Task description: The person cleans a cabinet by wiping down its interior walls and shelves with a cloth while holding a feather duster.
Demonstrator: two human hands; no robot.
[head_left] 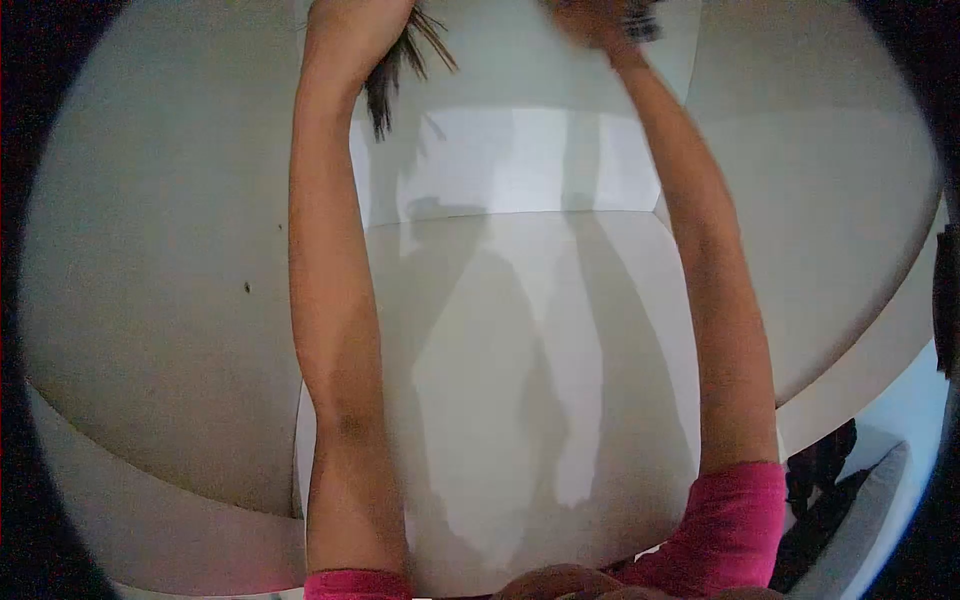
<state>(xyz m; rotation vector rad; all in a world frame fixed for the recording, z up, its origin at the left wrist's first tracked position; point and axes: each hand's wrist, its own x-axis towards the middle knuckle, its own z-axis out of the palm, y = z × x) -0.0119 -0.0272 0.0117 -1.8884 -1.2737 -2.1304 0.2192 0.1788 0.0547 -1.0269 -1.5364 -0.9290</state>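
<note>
My left hand (362,25) is at the top edge of the head view, at the end of an outstretched arm. A bundle of dark, thin strands (383,90) with brownish tips hangs from beside its palm; the hand seems closed round it, though the fingers are cut off by the frame. My right hand (588,20) is also at the top edge, smeared by motion. Against it is a dark, striped object (643,20), too blurred to name. Whether those fingers grip it cannot be seen.
A pale padded seat (480,400) lies below my arms, with an upright back panel (520,160) behind it. Wide pale panels flank it on both sides. Small dark specks (247,287) mark the left one. Black cloth (825,465) and a grey cushion-like shape (880,510) are at lower right.
</note>
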